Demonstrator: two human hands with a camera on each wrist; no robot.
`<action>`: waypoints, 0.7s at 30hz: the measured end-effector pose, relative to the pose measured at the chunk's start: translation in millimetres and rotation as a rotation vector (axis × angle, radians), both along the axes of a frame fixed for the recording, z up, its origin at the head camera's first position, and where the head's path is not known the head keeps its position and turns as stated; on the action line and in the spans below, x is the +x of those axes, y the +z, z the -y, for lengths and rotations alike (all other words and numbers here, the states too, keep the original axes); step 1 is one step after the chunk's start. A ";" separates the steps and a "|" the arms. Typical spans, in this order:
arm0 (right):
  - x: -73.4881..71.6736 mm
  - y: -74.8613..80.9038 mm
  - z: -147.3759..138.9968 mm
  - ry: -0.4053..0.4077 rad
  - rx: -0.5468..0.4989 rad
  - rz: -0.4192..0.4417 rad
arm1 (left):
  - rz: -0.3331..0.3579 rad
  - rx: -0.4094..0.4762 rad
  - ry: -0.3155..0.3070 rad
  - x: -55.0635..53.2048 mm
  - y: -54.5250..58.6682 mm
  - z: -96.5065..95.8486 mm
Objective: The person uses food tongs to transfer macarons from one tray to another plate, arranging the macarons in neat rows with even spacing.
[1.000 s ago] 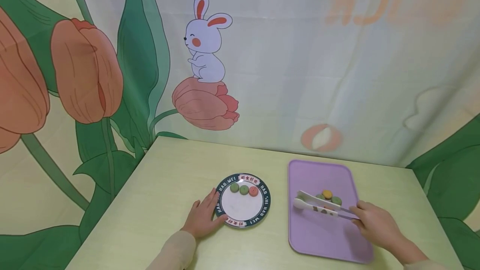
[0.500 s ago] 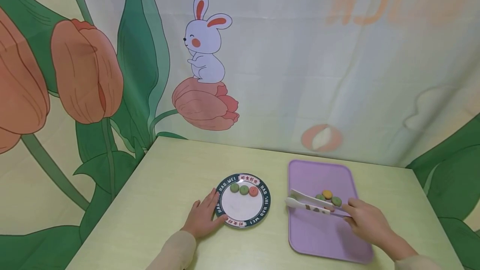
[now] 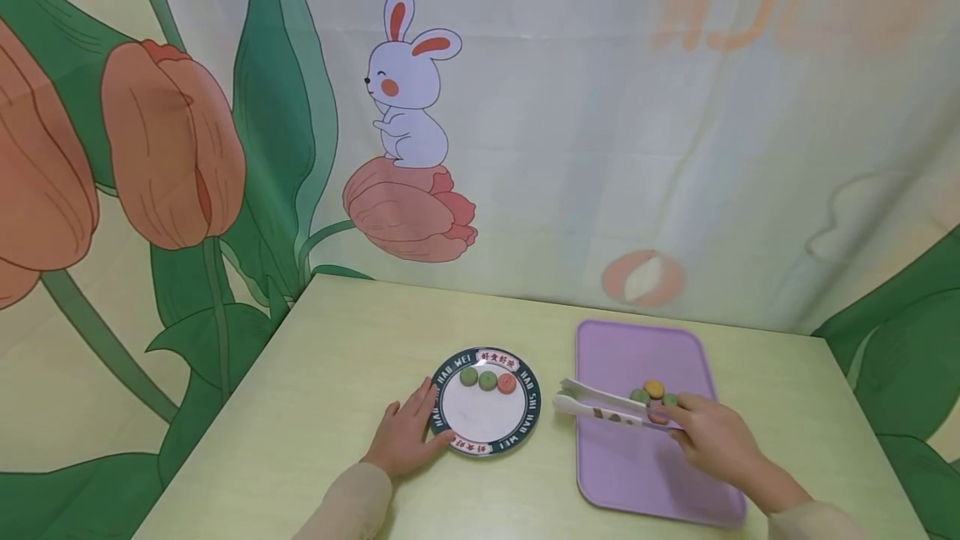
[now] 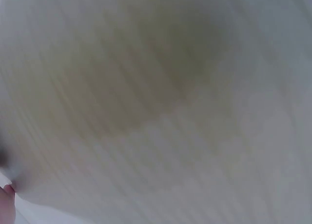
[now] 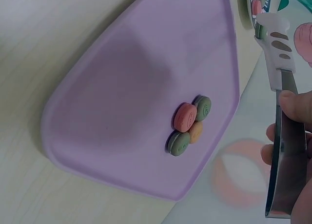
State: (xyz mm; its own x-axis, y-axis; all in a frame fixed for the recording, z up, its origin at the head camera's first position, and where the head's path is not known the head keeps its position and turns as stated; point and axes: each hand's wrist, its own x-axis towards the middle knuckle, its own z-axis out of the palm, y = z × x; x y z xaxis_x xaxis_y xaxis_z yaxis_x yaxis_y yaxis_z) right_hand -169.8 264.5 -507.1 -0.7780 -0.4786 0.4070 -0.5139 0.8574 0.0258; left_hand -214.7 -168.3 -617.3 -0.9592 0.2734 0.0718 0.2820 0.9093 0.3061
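Observation:
My right hand (image 3: 712, 440) grips a pair of tongs (image 3: 617, 418) with pale, brown-spotted tips and metal handles. Between the tips a green macaron (image 5: 261, 31) is pinched, just past the left edge of the purple tray (image 3: 637, 473). Below the tongs, a pink macaron (image 5: 185, 117), an orange-yellow macaron (image 5: 196, 132) and two green ones (image 5: 179, 143) lie clustered on the tray. My left hand (image 3: 405, 436) rests on the table, its fingers and thumb at the rim of a round plate (image 3: 531, 407). Two green macarons (image 3: 488, 381) and a pink one (image 3: 506, 383) sit in a row on that plate.
The pale wooden table (image 3: 360, 323) ends against a printed curtain (image 3: 540, 148) with tulips and a rabbit. A strip of bare tabletop lies between plate and tray. Blurred pale cloth fills most of the left wrist view.
My right hand has moved left with the tongs and the green macaron, from over the tray to past its left edge. The left hand and the plate have stayed in place.

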 end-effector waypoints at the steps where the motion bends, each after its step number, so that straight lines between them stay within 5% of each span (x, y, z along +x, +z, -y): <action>1: -0.4 -0.2 1.2 0.006 -0.007 -0.007 | 0.001 -0.004 0.001 0.0 0.2 0.0; 12: -10.3 -1.8 13.5 0.094 -0.039 -0.108 | -0.006 -0.002 -0.003 0.4 1.7 0.0; 21: -13.1 -0.6 24.1 0.070 -0.006 -0.030 | -0.005 -0.011 -0.004 -0.1 1.4 0.1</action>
